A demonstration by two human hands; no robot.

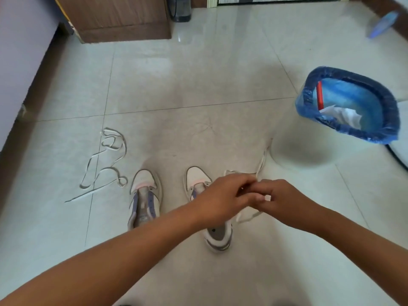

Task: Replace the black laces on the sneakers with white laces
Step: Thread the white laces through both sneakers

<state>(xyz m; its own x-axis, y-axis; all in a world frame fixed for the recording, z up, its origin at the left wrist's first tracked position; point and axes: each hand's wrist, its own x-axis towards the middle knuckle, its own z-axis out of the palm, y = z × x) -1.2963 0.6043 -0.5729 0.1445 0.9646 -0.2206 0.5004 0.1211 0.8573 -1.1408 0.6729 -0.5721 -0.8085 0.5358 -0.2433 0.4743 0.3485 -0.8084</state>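
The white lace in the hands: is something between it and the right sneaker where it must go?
Nothing visible. Both hands, left hand and right hand, hold the white lace directly over the right sneaker; only the hands themselves cover its eyelets.

Pale glossy tiled floor (198, 85) with dark grout lines

Far beyond the fingers stands a brown wooden cabinet (119, 18); a pale wall (19, 51) with dark skirting runs away to their left; a blue-lined bin (351, 107) sits off right, daylight gleaming on tiles.
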